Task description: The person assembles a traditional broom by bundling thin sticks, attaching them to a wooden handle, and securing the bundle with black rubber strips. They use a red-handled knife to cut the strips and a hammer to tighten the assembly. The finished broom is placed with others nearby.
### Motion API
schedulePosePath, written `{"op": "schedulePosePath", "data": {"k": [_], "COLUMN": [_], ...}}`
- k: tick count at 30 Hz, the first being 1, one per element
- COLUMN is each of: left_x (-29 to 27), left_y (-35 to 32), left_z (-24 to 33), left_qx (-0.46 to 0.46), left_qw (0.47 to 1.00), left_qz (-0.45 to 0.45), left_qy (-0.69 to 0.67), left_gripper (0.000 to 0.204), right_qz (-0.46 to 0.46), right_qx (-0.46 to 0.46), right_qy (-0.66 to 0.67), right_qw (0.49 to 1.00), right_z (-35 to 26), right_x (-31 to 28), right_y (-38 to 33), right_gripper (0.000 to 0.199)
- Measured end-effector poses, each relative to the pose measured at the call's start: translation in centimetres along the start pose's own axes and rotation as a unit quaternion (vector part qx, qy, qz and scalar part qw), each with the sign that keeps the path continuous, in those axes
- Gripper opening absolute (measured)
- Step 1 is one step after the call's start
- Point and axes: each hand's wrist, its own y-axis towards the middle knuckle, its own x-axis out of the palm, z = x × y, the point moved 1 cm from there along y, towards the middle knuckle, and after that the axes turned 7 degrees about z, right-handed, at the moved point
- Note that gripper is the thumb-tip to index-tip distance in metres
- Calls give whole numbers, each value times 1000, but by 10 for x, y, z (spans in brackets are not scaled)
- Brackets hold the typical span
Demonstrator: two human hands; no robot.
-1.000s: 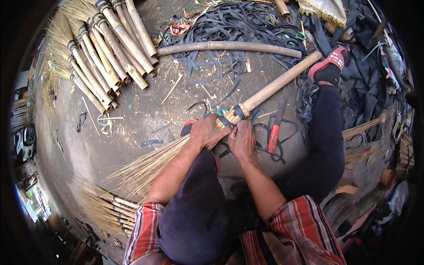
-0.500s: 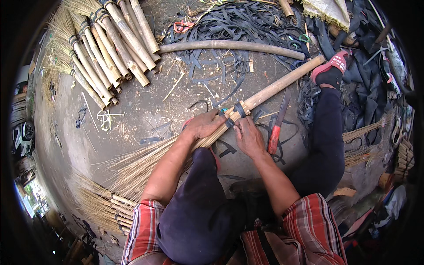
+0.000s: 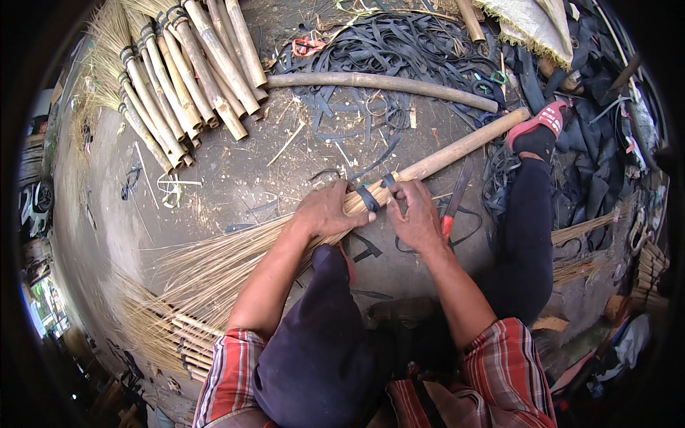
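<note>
A bamboo-handled straw broom lies slantwise before me, its bristles fanning out to the lower left. Two black rubber bands bind the straw near the handle: a lower band and an upper band. My left hand is closed around the straw just below the lower band, thumb on the near side. At the upper band, my right hand has its fingers curled over the broom, with a gap between thumb and forefinger. A red-handled knife lies beside my right hand, its handle partly hidden.
Several brooms are stacked at the upper left, and more lie at the lower left. A heap of black rubber strips sits behind a bamboo pole. My shod foot is beside the handle's far end.
My right hand has shifted up and right along the broom, its fingers now over the upper band and covering part of the knife handle. My left hand has slid slightly back from the lower band.
</note>
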Motion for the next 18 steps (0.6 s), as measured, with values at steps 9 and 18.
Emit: {"op": "schedulePosePath", "data": {"k": [9, 18], "left_x": [-77, -115], "left_y": [-35, -68], "left_z": [18, 11], "left_qx": [43, -51], "left_qw": [982, 756], "left_qz": [71, 359], "left_qy": [168, -545], "left_gripper": [81, 53], "right_qz": [-76, 50], "right_qx": [-268, -262], "right_qy": [-221, -85], "right_qw": [935, 960], "right_z": [-15, -153], "right_x": [-15, 1], "right_y": [76, 134], "right_gripper": [81, 73]}}
